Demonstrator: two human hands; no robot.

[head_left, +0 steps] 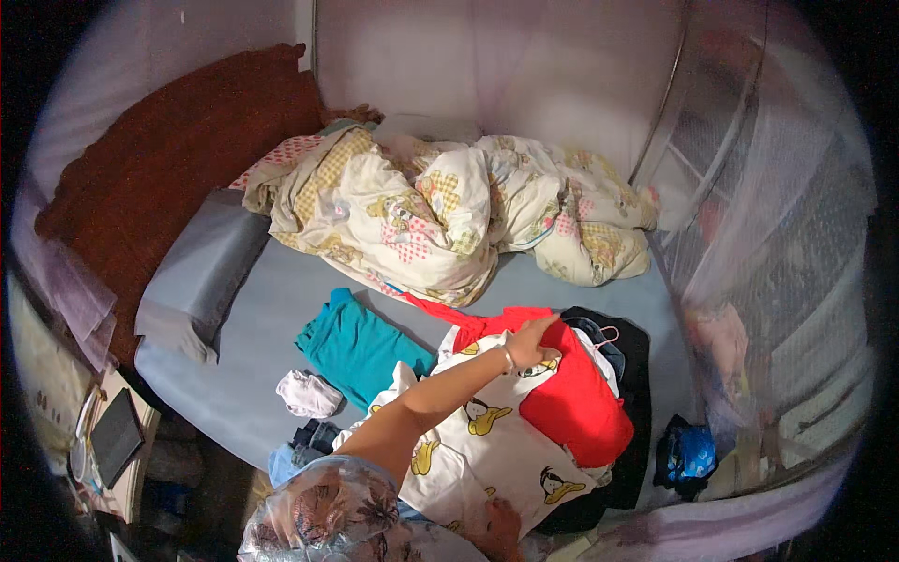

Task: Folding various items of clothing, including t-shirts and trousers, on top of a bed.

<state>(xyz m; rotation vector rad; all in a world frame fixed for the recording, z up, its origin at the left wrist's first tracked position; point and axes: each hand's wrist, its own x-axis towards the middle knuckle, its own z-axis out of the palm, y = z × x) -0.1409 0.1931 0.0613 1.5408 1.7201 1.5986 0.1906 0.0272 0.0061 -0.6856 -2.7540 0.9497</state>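
Observation:
A white shirt printed with yellow-billed ducks lies spread across the near side of the bed. My left hand reaches over it with the forearm stretched to the right, its fingers closed on the shirt's far part. Close to the lower edge, my right hand has its fingers curled on the shirt's near part, in shadow. Partly beneath the shirt is a red garment, with a black garment under that. A teal folded garment rests to the left, beside a small pale bundled cloth.
A rumpled patterned quilt covers the bed's far side. The grey pillow leans near the brown headboard. Dark blue folded clothes sit near the front edge; a blue printed bundle is at right, by the mosquito net.

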